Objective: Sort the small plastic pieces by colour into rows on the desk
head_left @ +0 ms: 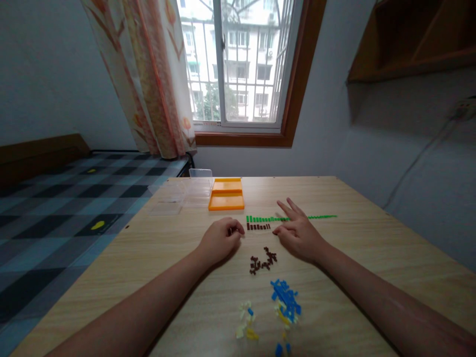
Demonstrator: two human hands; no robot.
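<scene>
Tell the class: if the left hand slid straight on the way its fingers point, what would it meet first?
Most likely the short row of dark brown pieces, lying just past the curled left hand; the right hand comes after it.

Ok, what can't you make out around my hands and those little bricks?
Head view:
- Whether the left hand holds anything: its curled fingers hide the grip.
- Part of the green row: covered by the right hand.
- Blue pieces at the bottom edge: cut off.
- Each piece's shape: too small.
</scene>
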